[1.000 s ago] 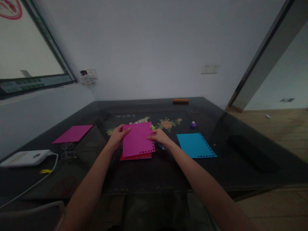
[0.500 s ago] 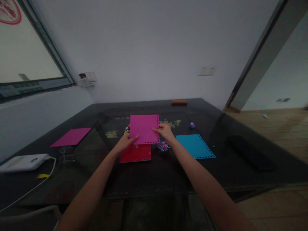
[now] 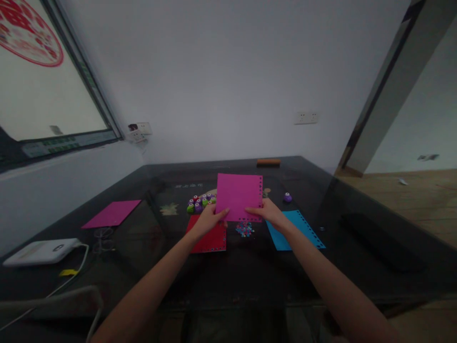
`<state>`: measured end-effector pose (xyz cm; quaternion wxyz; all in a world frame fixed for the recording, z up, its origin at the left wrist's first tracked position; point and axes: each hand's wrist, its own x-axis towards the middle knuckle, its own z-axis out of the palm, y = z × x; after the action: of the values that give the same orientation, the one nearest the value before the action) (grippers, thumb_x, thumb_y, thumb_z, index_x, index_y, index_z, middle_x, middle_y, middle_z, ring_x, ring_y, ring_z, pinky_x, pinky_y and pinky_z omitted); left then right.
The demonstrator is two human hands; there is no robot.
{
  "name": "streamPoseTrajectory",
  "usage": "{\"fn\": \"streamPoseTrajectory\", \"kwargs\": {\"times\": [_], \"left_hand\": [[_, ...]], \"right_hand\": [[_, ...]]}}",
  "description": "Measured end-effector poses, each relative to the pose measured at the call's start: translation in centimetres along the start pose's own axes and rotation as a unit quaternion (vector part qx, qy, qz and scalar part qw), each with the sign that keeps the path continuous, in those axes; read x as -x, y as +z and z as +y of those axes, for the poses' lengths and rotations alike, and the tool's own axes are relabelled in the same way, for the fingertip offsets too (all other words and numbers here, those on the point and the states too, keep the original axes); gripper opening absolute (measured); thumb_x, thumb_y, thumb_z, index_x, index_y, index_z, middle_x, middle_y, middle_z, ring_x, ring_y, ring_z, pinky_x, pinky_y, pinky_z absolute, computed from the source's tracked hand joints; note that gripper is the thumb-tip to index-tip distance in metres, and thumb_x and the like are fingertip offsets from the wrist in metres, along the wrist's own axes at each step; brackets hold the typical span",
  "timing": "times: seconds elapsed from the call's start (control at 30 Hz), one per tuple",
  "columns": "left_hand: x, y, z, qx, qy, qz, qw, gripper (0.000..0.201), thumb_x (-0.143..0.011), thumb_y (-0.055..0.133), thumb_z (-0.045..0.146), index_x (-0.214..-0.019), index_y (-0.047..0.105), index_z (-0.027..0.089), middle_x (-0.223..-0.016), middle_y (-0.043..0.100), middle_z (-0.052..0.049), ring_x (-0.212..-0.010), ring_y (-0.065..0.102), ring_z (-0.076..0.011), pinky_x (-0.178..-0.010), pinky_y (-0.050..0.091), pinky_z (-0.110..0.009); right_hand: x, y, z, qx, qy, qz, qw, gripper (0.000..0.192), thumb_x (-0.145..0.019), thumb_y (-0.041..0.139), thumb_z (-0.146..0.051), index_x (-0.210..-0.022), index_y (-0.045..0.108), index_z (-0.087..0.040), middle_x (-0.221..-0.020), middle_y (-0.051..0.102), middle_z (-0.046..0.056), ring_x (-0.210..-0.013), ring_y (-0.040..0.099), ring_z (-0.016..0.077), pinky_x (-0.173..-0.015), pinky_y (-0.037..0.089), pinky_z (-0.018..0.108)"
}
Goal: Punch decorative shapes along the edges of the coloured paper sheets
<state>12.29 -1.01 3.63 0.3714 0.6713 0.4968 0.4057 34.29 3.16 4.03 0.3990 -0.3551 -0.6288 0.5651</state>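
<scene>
Dark glass covers the table, which stands against a pale wall with a window at the left and a doorway at the right. Above its middle the person holds a magenta sheet lifted off the surface and tilted up toward the camera, with punched holes along its right and lower edges. The left hand pinches the sheet's lower left corner, and the right hand grips its lower right corner, so both hands are closed on the paper.

Under the left hand a red sheet with holes along its border lies flat. A blue sheet, also punched along its edge, lies beneath the right wrist. Between these two a small heap of coloured paper bits rests on the glass. Behind the red sheet a cluster of small punches in green, purple and red sits together, while a single purple punch stands apart to the right. A second magenta sheet lies far left, near a white device with a cable.
</scene>
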Motion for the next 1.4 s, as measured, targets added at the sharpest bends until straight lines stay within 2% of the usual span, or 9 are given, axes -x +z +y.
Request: {"fn": "streamPoseTrajectory", "kwargs": {"times": [0.13, 0.27, 0.4, 0.53, 0.73, 0.93, 1.27, 1.33, 1.4], "left_hand": [[-1.2, 2.5, -0.2, -0.010, 0.017, 0.040, 0.999, 0.039, -0.077, 0.055, 0.052, -0.060, 0.057, 0.016, -0.049, 0.059, -0.002, -0.046, 0.052, -0.0135, -0.048, 0.039, -0.024], [-0.8, 3.4, -1.7, 0.003, -0.006, 0.061, 0.998, 0.040, -0.076, 0.056, 0.053, -0.060, 0.056, 0.016, -0.050, 0.058, -0.001, -0.047, 0.052, -0.0141, -0.047, 0.039, -0.024], [-0.5, 2.7, -2.3, -0.002, -0.004, 0.053, 0.999, 0.037, -0.076, 0.057, 0.051, -0.064, 0.058, 0.015, -0.053, 0.061, -0.002, -0.049, 0.055, -0.0152, -0.048, 0.040, -0.024], [-0.6, 2.2, -1.8, 0.002, -0.004, 0.035, 0.999, 0.036, -0.077, 0.057, 0.050, -0.066, 0.058, 0.016, -0.052, 0.062, -0.002, -0.048, 0.057, -0.0152, -0.049, 0.042, -0.025], [-0.3, 2.5, -1.0, 0.006, -0.012, 0.017, 1.000, 0.032, -0.076, 0.059, 0.047, -0.068, 0.058, 0.016, -0.052, 0.064, -0.002, -0.046, 0.056, -0.0146, -0.048, 0.043, -0.025], [-0.3, 2.6, -0.9, 0.020, -0.022, 0.007, 1.000, 0.032, -0.076, 0.059, 0.046, -0.070, 0.058, 0.015, -0.052, 0.064, -0.003, -0.046, 0.057, -0.0148, -0.048, 0.043, -0.025], [-0.3, 2.5, -0.6, 0.021, -0.020, -0.016, 0.999, 0.038, -0.076, 0.058, 0.051, -0.076, 0.060, 0.013, -0.058, 0.066, -0.003, -0.049, 0.060, -0.0162, -0.049, 0.046, -0.025], [-0.6, 1.8, -0.9, -0.002, 0.006, 0.001, 1.000, 0.040, -0.079, 0.053, 0.052, -0.073, 0.061, 0.014, -0.061, 0.066, -0.003, -0.052, 0.061, -0.0163, -0.051, 0.047, -0.025], [-1.0, 0.4, -1.3, -0.030, 0.040, 0.058, 0.997, 0.040, -0.082, 0.049, 0.051, -0.072, 0.062, 0.014, -0.065, 0.066, -0.004, -0.057, 0.062, -0.0163, -0.055, 0.048, -0.025]], "right_hand": [[1.2, -2.0, 0.8, -0.009, 0.017, 0.041, 0.999, 0.041, -0.058, 0.077, -0.037, -0.091, 0.069, -0.013, -0.091, 0.071, 0.009, -0.079, 0.066, 0.0211, -0.081, 0.050, 0.039], [1.5, -1.9, 1.9, 0.014, 0.027, 0.050, 0.998, 0.039, -0.057, 0.077, -0.040, -0.081, 0.070, -0.011, -0.080, 0.072, 0.008, -0.072, 0.065, 0.0206, -0.075, 0.050, 0.038], [1.4, -1.5, 2.1, 0.002, 0.028, 0.042, 0.999, 0.040, -0.056, 0.077, -0.041, -0.083, 0.070, -0.011, -0.081, 0.071, 0.008, -0.072, 0.065, 0.0195, -0.076, 0.050, 0.038], [1.5, -1.3, 2.0, -0.029, 0.036, 0.055, 0.997, 0.040, -0.057, 0.077, -0.041, -0.083, 0.070, -0.011, -0.083, 0.071, 0.010, -0.073, 0.065, 0.0195, -0.078, 0.050, 0.038], [1.7, -1.0, 2.4, -0.052, 0.019, 0.062, 0.997, 0.036, -0.059, 0.078, -0.034, -0.086, 0.069, -0.011, -0.087, 0.071, 0.010, -0.074, 0.065, 0.0184, -0.079, 0.050, 0.038], [1.7, -0.6, 2.7, -0.115, 0.034, 0.061, 0.991, 0.040, -0.058, 0.079, -0.031, -0.091, 0.069, -0.011, -0.094, 0.071, 0.012, -0.077, 0.067, 0.0194, -0.083, 0.051, 0.040], [1.4, -0.8, 3.3, -0.051, 0.021, 0.066, 0.996, 0.042, -0.054, 0.081, -0.029, -0.091, 0.070, -0.012, -0.095, 0.071, 0.010, -0.083, 0.067, 0.0223, -0.086, 0.050, 0.043], [1.3, -0.9, 3.6, -0.051, 0.019, 0.076, 0.996, 0.042, -0.054, 0.081, -0.029, -0.090, 0.070, -0.012, -0.095, 0.072, 0.010, -0.083, 0.067, 0.0228, -0.086, 0.050, 0.043], [1.2, -1.0, 3.8, -0.053, 0.020, 0.091, 0.994, 0.042, -0.053, 0.081, -0.029, -0.090, 0.070, -0.012, -0.095, 0.072, 0.010, -0.083, 0.067, 0.0233, -0.086, 0.050, 0.044]]}}
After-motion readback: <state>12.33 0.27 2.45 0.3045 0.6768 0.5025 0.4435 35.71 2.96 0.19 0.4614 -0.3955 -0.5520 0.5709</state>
